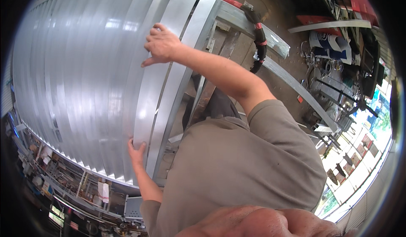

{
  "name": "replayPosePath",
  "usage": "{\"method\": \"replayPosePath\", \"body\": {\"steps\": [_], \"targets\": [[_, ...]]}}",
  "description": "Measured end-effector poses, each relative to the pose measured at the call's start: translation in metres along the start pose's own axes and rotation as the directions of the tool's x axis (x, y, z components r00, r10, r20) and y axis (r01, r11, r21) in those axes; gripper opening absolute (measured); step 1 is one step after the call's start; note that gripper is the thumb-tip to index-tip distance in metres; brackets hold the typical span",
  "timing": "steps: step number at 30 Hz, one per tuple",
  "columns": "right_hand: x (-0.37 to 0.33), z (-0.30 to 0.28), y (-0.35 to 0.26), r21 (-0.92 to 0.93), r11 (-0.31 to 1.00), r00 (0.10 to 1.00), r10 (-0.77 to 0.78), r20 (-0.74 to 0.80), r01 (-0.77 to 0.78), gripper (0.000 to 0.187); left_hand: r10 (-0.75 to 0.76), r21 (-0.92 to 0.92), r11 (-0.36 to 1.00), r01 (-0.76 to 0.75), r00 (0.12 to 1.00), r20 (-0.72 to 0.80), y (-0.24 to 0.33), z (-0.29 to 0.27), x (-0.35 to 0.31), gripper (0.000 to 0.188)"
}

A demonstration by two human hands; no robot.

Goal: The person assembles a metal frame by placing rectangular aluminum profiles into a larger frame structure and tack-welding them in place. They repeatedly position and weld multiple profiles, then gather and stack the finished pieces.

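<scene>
A large louvre panel (72, 76) of silvery metal slats in a metal frame (198, 21) fills the left half of the view. My right hand (160, 44) reaches across to the far end of one loose-looking slat (146, 97) near the frame, fingers curled over its edge and thumb stretched out. My left hand (136, 146) grips the near end of the same slat, fingertips against its lower edge. My grey-brown shirt (245, 165) covers the lower middle of the view.
A black hose with red bands (259, 38) lies over a metal beam (292, 80) to the right of the panel. Tools, metal profiles and boxes (338, 47) crowd the floor at right. Cluttered shelves (63, 173) run along the lower left.
</scene>
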State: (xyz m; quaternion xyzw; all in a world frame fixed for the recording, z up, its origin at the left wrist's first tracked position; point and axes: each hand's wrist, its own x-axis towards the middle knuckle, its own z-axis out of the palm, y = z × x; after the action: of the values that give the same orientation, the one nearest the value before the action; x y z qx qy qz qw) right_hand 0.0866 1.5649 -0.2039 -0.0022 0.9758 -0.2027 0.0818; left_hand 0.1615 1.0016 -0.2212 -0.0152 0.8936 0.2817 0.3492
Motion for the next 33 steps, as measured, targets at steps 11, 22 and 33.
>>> {"method": "replayPosePath", "body": {"steps": [11,22,33], "targets": [[-0.004,0.014,0.018,0.116,0.993,0.994,-0.003,-0.106,0.015,0.071,-0.118,0.415,0.907,0.068,0.989,0.095,0.044,-0.018,0.002,0.076],[-0.003,0.026,0.021,0.180,0.984,0.975,0.053,-0.217,-0.014,0.060,-0.259,0.307,0.933,0.187,0.943,0.211,0.086,-0.017,0.011,0.056],[0.003,0.028,0.016,0.165,0.986,0.988,0.049,-0.149,-0.024,0.056,-0.403,0.368,0.884,0.290,0.870,0.283,0.070,-0.031,0.021,0.061]]}}
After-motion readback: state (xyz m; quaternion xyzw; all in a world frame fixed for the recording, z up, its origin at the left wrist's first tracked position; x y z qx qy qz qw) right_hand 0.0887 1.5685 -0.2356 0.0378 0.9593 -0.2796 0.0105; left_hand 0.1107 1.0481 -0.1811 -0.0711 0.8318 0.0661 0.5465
